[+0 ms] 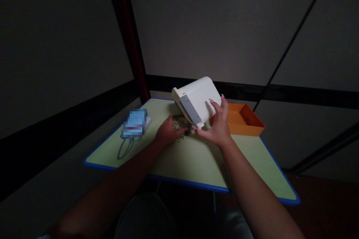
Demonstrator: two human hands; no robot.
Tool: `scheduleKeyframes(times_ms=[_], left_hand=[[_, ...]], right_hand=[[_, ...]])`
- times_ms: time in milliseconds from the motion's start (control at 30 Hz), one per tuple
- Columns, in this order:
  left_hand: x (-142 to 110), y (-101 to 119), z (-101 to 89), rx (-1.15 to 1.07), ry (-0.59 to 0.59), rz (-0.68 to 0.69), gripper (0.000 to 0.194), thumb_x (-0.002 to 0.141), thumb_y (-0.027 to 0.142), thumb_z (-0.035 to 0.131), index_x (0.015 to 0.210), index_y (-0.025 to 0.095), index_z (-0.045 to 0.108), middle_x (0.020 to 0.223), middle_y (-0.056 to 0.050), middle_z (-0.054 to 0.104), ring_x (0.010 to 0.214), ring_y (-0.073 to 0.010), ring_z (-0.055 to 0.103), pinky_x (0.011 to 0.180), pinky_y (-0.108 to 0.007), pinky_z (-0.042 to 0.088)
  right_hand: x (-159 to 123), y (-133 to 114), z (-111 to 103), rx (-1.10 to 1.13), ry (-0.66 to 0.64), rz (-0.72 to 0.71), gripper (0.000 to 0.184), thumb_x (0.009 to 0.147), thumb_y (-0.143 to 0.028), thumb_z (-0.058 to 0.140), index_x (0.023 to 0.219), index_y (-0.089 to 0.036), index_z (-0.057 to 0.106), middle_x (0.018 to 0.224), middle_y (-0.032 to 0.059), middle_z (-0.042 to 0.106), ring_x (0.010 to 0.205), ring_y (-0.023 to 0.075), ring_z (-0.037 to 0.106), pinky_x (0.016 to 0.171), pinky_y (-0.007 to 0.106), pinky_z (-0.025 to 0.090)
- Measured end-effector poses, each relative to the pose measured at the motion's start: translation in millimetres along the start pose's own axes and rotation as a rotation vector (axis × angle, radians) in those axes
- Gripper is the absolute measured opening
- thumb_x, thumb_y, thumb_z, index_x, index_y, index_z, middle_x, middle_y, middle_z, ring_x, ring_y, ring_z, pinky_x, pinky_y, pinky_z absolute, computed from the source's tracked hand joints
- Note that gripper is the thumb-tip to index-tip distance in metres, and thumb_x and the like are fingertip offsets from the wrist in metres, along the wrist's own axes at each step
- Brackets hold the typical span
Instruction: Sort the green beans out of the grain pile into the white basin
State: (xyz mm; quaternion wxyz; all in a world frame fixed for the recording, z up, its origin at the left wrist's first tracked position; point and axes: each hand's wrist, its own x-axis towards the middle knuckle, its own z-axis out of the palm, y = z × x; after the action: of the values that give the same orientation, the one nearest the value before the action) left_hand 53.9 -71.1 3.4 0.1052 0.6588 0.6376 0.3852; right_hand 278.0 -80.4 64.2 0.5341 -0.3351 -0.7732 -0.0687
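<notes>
A white plastic container with a grey strip along one edge is tilted above the table, its lower end toward a pile of small, dark, seed-like pieces. My right hand grips the container from the right, thumb at the bottom corner and fingers on the pale side. At the left of the pile lies my left hand, open, its thumb stretched apart from the fingers and touching or nearly touching the pieces. The container's inside is hidden from me.
The pale green table has a blue edge. An orange tray stands at the right, partly behind my right hand. On the left, a phone-like device with a blurred screen rests with a looped cable. Grey walls close in behind.
</notes>
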Motion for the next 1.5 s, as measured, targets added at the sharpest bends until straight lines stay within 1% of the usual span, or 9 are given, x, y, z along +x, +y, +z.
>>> scheduleKeyframes(times_ms=[233,500,700,867,1033,1167,1233,1367,1500], left_hand=[[0.1,-2.4,-0.4,0.075,-0.043,-0.054,0.099,0.060,0.068,0.067,0.136,0.011,0.038,0.145,-0.025,0.041,0.136,-0.0372,0.038,0.108,-0.049,0.034],[-2.0,0.5,-2.9,0.146,-0.082,-0.040,0.101,0.064,0.066,0.065,0.141,0.008,0.033,0.149,-0.024,0.037,0.138,-0.0355,0.035,0.111,-0.046,0.031],[-5.4,3.9,-4.6,0.206,-0.122,0.008,0.112,0.057,0.070,0.068,0.145,0.013,0.029,0.152,-0.021,0.033,0.143,-0.0367,0.025,0.114,-0.048,0.023],[-8.7,8.0,-8.9,0.255,-0.148,0.016,0.120,0.045,0.071,0.075,0.146,0.026,0.028,0.157,-0.018,0.022,0.144,-0.0440,0.014,0.111,-0.066,0.009],[-9.8,12.8,-10.2,0.264,-0.104,0.000,0.106,0.061,0.072,0.064,0.146,0.021,0.029,0.156,-0.019,0.023,0.146,-0.0396,0.011,0.110,-0.068,0.001],[-9.2,13.3,-10.6,0.232,-0.059,-0.001,0.101,0.064,0.068,0.064,0.145,0.018,0.031,0.154,-0.018,0.028,0.145,-0.0380,0.014,0.111,-0.067,0.000],[-7.2,11.0,-11.5,0.206,-0.009,-0.015,0.091,0.072,0.064,0.059,0.145,0.018,0.031,0.154,-0.017,0.030,0.145,-0.0357,0.016,0.113,-0.064,0.002],[0.5,3.6,-13.5,0.135,0.114,-0.076,0.056,0.092,0.047,0.037,0.139,0.017,0.039,0.150,-0.016,0.038,0.144,-0.0307,0.024,0.115,-0.060,0.012],[5.3,-1.0,-11.9,0.051,0.181,-0.076,0.043,0.089,0.042,0.051,0.127,0.020,0.051,0.136,-0.011,0.051,0.123,-0.0254,0.050,0.103,-0.053,0.040]], right_hand=[[-0.2,4.0,3.0,-0.024,0.086,0.130,0.099,0.061,-0.044,0.076,0.142,-0.029,0.020,0.148,0.0167,0.013,0.141,0.0405,0.015,0.105,0.066,0.029],[-0.3,16.9,11.0,-0.011,0.232,0.214,0.095,0.066,-0.045,0.072,0.143,-0.025,0.020,0.138,0.0175,0.029,0.134,0.0374,0.028,0.104,0.066,0.030],[-0.3,18.9,15.4,0.003,0.267,0.246,0.097,0.065,-0.043,0.073,0.144,-0.025,0.018,0.139,0.0177,0.030,0.134,0.0377,0.028,0.104,0.065,0.031],[0.3,19.1,15.8,-0.035,0.278,0.210,0.100,0.069,-0.041,0.070,0.147,-0.025,0.008,0.141,0.0191,0.026,0.135,0.0388,0.027,0.103,0.067,0.032],[1.5,13.1,13.5,0.004,0.281,0.200,0.103,0.070,-0.037,0.068,0.148,-0.025,0.002,0.144,0.0193,0.021,0.139,0.0395,0.020,0.103,0.067,0.032],[0.8,5.6,12.8,0.038,0.254,0.184,0.110,0.067,-0.035,0.071,0.149,-0.025,-0.002,0.147,0.0192,0.015,0.140,0.0406,0.016,0.099,0.066,0.038],[0.3,3.1,12.2,0.049,0.237,0.169,0.112,0.066,-0.034,0.071,0.149,-0.026,-0.004,0.148,0.0187,0.013,0.140,0.0411,0.016,0.098,0.066,0.040],[0.4,2.9,9.8,0.044,0.245,0.121,0.109,0.068,-0.033,0.069,0.148,-0.029,-0.005,0.148,0.0179,0.015,0.140,0.0398,0.019,0.099,0.067,0.038],[1.1,6.0,8.1,0.040,0.241,0.092,0.109,0.071,-0.036,0.067,0.147,-0.027,-0.010,0.148,0.0184,0.014,0.139,0.0385,0.022,0.101,0.064,0.038]])
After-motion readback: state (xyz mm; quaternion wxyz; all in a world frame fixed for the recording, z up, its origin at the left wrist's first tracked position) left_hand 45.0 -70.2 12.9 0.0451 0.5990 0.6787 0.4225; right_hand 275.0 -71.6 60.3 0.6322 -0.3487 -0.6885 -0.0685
